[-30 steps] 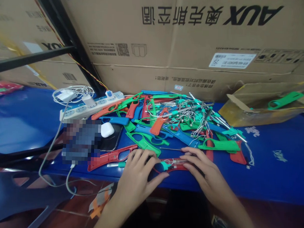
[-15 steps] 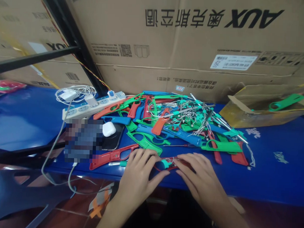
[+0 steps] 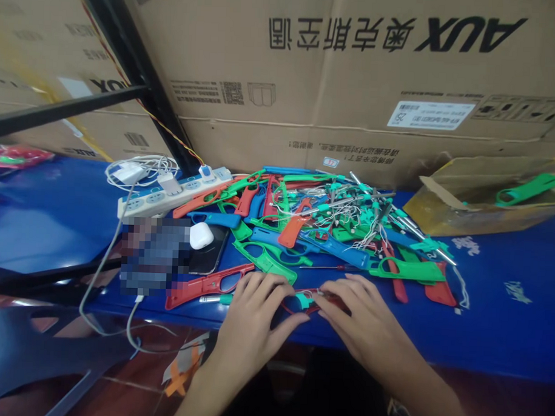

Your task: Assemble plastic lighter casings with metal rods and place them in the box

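Both my hands rest at the front edge of a blue table. My left hand lies over a red plastic handle piece with a small teal part on it, thumb and fingers curled around its left end. From the right, my right hand presses down on the same piece, fingertips pinched at its middle. Behind them lies a heap of red, green and blue plastic handle shells mixed with thin metal probes and wires. A red shell lies just left of my left hand.
A white power strip with chargers and cables sits at the back left. A dark phone with a white earbud case lies beside a blurred patch. An open cardboard box holds a green shell at right. Large cartons stand behind.
My right hand has slid left along the red piece toward my left hand, covering more of it. The left hand has barely moved.
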### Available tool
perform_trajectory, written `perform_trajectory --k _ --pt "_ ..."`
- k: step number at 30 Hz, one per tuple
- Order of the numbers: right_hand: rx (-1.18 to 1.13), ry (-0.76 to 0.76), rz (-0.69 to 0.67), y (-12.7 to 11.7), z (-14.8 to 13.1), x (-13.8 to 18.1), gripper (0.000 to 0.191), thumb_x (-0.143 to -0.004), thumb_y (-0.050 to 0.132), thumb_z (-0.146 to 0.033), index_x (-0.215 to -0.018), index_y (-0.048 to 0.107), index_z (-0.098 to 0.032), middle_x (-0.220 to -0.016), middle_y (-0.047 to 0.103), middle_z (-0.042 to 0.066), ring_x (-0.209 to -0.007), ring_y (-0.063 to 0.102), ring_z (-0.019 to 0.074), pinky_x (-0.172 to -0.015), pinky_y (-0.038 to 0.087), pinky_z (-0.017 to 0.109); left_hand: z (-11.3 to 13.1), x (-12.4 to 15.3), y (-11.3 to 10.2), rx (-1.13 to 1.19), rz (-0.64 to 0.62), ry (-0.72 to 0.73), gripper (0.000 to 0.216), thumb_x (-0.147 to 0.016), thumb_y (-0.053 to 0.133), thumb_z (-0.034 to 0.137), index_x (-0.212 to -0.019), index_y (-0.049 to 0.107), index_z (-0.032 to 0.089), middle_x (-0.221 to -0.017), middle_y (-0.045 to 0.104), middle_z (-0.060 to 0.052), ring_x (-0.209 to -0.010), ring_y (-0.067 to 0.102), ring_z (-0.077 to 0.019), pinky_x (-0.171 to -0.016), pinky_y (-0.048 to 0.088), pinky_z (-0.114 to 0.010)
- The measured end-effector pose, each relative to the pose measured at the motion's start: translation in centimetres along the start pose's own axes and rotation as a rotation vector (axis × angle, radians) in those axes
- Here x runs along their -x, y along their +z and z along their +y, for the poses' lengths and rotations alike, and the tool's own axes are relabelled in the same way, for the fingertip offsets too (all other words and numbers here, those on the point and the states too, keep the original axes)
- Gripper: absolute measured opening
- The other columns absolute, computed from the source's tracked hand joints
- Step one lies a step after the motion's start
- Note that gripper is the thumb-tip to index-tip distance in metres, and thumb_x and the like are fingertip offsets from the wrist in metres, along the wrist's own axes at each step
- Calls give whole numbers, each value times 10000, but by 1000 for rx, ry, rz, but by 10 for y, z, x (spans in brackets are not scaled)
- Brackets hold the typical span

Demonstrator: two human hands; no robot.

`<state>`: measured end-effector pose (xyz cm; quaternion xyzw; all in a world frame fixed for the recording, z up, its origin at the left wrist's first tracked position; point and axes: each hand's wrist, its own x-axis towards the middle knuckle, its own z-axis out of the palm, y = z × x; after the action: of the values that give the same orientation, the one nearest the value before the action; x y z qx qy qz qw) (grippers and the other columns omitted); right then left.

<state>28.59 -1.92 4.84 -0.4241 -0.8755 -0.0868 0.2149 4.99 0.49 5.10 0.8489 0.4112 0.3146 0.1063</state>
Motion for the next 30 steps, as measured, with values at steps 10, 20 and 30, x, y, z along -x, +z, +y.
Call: perform_trajectory --k 10,20,30 --pt "-215 68 -95 -5 1 -15 245 -1058 534 -300 -1244 677 -231 -1236 679 79 -1122 614 240 -1003 524 467 1 -3 0 -8 -26 -34 262 -958 713 416 -1110 630 220 -1109 665 -56 -1013 568 -268 -903 429 -434" --pt "-282 104 -104 -5 1 -15 246 -1033 586 -302 -1260 657 -241 -1306 655 94 -1198 609 266 -1041 516 507 2 -3 -2 -65 -42 -40 269 -961 705 434 -1114 639 223 -1106 658 -61 -1016 564 -274 -930 420 -458" --pt "-285 297 246 -10 8 -4 217 -1016 595 -213 -1216 667 -254 -1213 707 90 -1148 657 251 -961 551 450 7 1 -1 -49 64 31 203 -985 684 328 -1166 682 237 -1162 692 -80 -1102 570 -290 -978 429 -480"
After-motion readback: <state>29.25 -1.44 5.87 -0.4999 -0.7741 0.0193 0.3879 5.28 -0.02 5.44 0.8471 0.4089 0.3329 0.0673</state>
